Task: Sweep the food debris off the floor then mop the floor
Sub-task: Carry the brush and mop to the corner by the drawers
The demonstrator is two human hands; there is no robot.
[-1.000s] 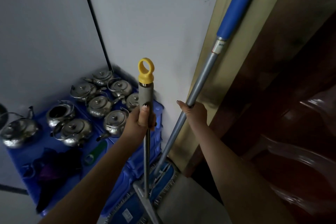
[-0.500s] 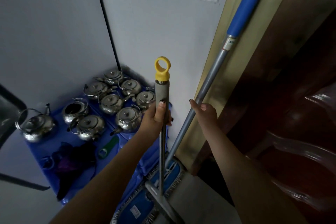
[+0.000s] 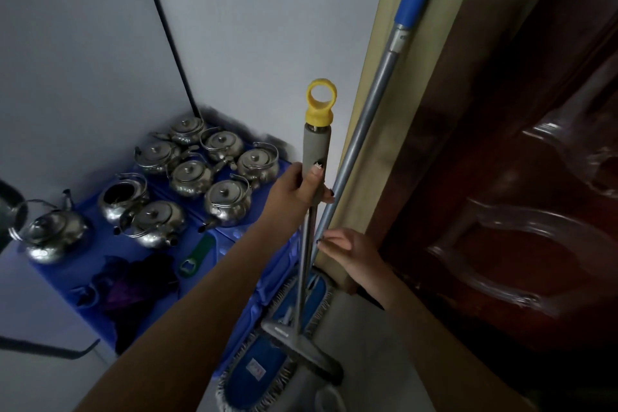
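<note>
The dark wooden door (image 3: 501, 211) fills the right side and the blue crates (image 3: 83, 271) carrying steel kettles (image 3: 227, 201) fill the left, leaving only a narrow strip of floor (image 3: 368, 344) for drawing tools out. The flat mop (image 3: 361, 130) leans in that gap, pole against the door frame (image 3: 368, 144), fringed pad down, likely parked for later. The broom (image 3: 316, 144) stands upright just beside it, the left hand (image 3: 297, 191) wrapped round its grey grip. The right hand (image 3: 347, 249), fingers loose and nearly straight, is at the mop pole; whether it touches is unclear.
</note>
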